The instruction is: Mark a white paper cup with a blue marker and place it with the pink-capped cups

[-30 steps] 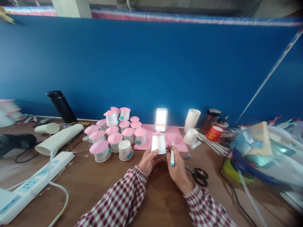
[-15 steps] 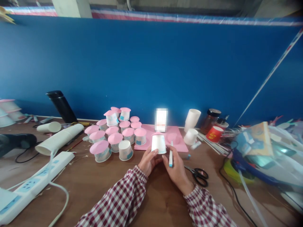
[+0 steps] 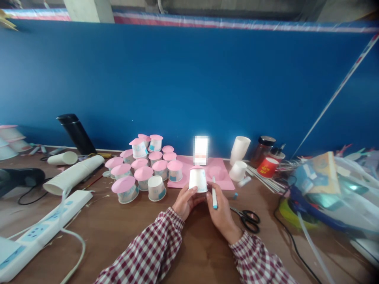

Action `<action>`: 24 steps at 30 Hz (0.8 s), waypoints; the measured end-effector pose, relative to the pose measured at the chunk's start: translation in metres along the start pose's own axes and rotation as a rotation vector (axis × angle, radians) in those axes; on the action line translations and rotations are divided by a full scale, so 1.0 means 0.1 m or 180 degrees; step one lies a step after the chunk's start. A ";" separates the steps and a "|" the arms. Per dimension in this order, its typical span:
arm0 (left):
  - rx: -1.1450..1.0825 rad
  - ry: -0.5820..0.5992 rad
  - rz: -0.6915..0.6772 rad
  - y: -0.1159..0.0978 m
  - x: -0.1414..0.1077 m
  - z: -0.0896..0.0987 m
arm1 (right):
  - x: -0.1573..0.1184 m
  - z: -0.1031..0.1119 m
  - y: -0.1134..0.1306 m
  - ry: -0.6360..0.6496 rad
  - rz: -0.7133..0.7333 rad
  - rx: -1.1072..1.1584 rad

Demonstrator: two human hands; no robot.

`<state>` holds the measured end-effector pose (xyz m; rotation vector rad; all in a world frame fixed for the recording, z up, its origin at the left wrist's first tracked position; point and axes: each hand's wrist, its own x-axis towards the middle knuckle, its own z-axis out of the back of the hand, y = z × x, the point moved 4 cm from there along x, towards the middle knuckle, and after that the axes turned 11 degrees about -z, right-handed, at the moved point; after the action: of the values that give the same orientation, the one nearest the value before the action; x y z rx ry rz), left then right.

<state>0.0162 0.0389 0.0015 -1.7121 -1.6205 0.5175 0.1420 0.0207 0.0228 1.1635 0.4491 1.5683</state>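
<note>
In front of me a white paper cup (image 3: 197, 181) is held upside down, with a bit of pink showing at its top. My left hand (image 3: 186, 200) is closed on the cup's lower left side. A white marker with a blue end (image 3: 214, 194) lies along my right hand (image 3: 220, 207), which is closed around it. The right fingertips are close to the cup's lower right edge; whether they touch it is hard to tell. Beyond the cup, pink paper sheets (image 3: 183, 182) lie on the table, below a bright blurred-out rectangle (image 3: 201, 149).
To the left stand several pink-topped paper cups (image 3: 127, 193) and one uncovered cup (image 3: 156, 188). Black-handled scissors (image 3: 250, 221) lie right of my right hand. Further right are white cups (image 3: 238, 170), a red cup (image 3: 268, 167) and a plastic bag (image 3: 355, 193). A power strip (image 3: 44, 228) lies far left.
The marker in my right hand has tilted slightly, its blue end shifting a little to the right. The cup stays in nearly the same place.
</note>
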 end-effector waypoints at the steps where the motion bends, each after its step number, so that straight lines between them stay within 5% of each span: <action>1: -0.0007 -0.0007 0.0014 0.00 0.00 0.00 | 0.00 0.00 0.00 -0.0007 -0.0003 0.0013; 24: 0.0018 0.0008 0.0001 0.00 0.01 0.00 | 0.00 -0.01 -0.03 -0.0005 0.0001 0.0042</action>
<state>0.0161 0.0398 0.0012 -1.7082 -1.6157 0.5192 0.1426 0.0223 0.0195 1.1749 0.4589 1.5665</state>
